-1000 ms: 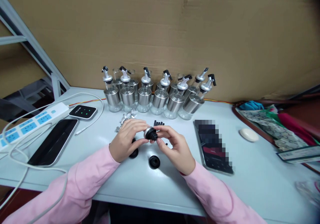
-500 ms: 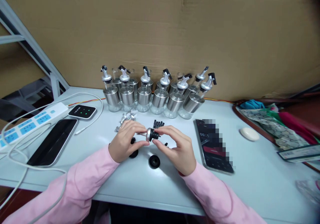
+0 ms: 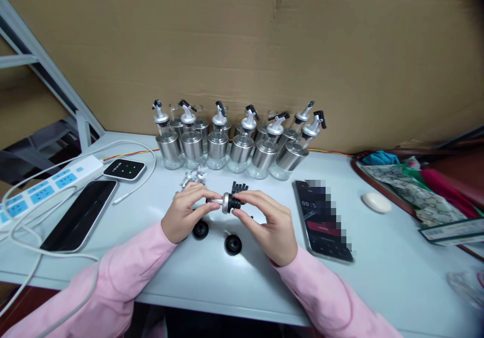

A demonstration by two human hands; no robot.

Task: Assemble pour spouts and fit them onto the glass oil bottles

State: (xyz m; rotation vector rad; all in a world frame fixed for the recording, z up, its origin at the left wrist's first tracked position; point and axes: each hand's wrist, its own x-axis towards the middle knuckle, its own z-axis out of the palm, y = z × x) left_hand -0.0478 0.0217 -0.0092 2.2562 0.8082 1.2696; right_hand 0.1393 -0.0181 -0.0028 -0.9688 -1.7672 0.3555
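Note:
Between my two hands a pourer top (image 3: 226,203) with a silver collar and black ribbed stopper lies sideways above the table. My left hand (image 3: 186,211) pinches its silver spout end. The fingers of my right hand (image 3: 270,223) close on the black stopper end. Below them two round black caps (image 3: 233,245) rest on the table. Small black pieces (image 3: 240,187) lie in a row just behind my right fingertips. Silver spout parts (image 3: 196,176) are heaped behind my left hand, which partly hides them.
Several glass bottles with steel sleeves (image 3: 242,149) stand at the back, many with pourers. A phone (image 3: 321,222) and a white oval object (image 3: 377,202) are at right. Another phone (image 3: 81,214), a power strip (image 3: 41,192), a small device (image 3: 124,169) and white cables occupy the left.
My left fingers have shifted slightly left, from beside the silver collar onto the spout. The left black cap is now more exposed. My right hand has barely moved.

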